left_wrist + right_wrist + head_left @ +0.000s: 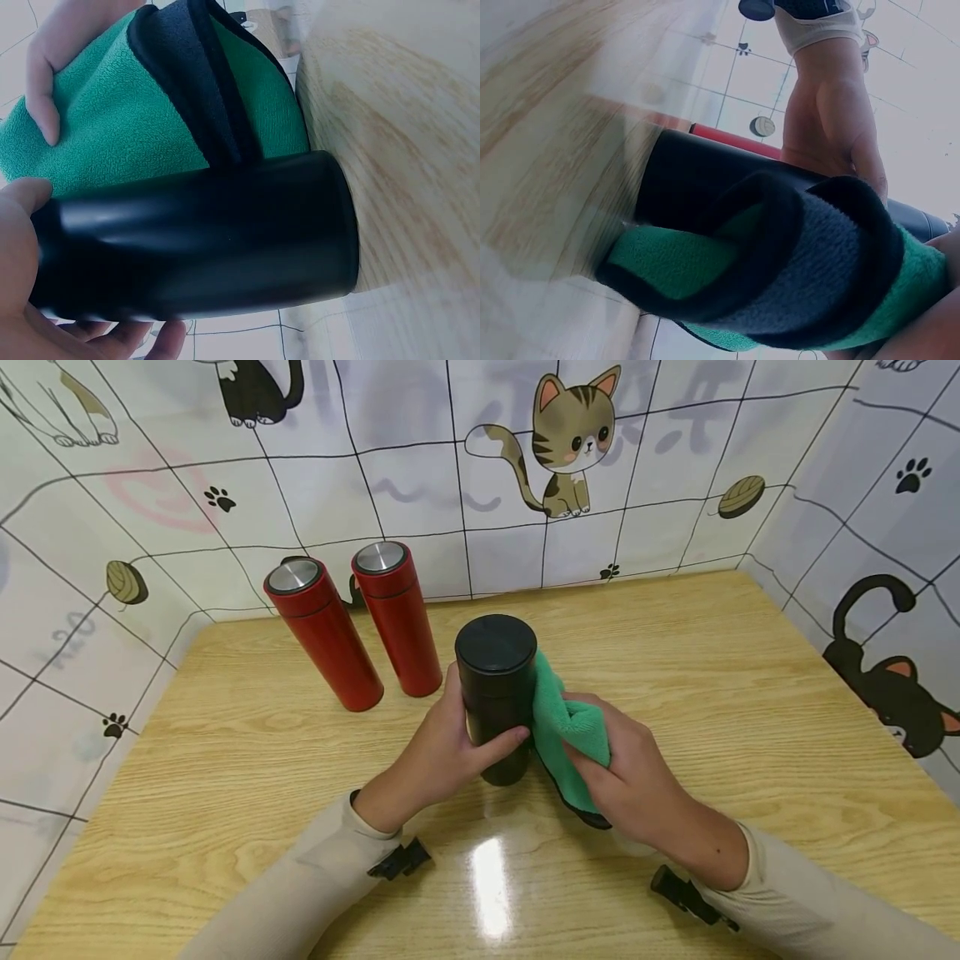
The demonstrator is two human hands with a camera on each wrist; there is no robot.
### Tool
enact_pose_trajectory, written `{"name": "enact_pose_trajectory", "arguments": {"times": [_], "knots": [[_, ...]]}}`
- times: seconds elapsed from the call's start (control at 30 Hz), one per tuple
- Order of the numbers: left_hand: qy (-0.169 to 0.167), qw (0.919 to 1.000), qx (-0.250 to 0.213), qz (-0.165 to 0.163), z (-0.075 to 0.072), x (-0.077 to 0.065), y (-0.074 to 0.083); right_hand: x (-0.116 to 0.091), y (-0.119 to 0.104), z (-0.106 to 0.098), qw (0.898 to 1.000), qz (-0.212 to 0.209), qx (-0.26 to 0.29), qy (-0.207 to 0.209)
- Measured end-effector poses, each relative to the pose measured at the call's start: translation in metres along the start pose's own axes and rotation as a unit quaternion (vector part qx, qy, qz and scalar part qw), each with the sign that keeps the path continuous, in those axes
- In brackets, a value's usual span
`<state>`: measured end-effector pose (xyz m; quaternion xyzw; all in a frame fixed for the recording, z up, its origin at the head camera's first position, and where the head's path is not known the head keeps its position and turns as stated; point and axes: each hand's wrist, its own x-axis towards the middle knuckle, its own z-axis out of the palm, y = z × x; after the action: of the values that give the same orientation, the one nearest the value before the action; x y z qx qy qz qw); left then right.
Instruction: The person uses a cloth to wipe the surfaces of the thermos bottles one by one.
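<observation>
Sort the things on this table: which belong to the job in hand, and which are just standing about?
In the job:
Smooth black cylindrical bottle, gripped by the left hand
Fluffy green cloth with dark reverse, held against it by the right hand

Apparently just standing about, untouched:
Red cylindrical bottle with silvery lid top, farther left
Matching red bottle beside it
</observation>
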<state>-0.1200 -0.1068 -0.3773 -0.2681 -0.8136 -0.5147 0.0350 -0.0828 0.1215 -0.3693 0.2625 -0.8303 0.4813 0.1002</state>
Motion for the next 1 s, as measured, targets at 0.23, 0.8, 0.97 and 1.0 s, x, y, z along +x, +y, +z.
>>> {"name": "enact_pose_trajectory", "arguments": {"times": [0.23, 0.8, 0.97, 1.0], "knots": [[0.026, 0.9996, 0.011, 0.009, 0.003, 0.002, -0.002, 0.000, 0.002, -0.002, 1.000, 0.010, 0.000, -0.003], [0.201, 0.9498, -0.066, 0.230, -0.015, -0.001, 0.028, 0.015, 0.014, -0.007, 0.917, 0.285, 0.271, -0.065], [0.208, 0.9196, -0.125, 0.309, -0.008, 0.000, 0.030, 0.015, 0.017, -0.005, 0.856, 0.331, 0.383, -0.106], [0.205, 0.9159, -0.140, 0.316, -0.006, 0.001, 0.031, 0.015, 0.018, -0.005, 0.849, 0.334, 0.393, -0.114]]}}
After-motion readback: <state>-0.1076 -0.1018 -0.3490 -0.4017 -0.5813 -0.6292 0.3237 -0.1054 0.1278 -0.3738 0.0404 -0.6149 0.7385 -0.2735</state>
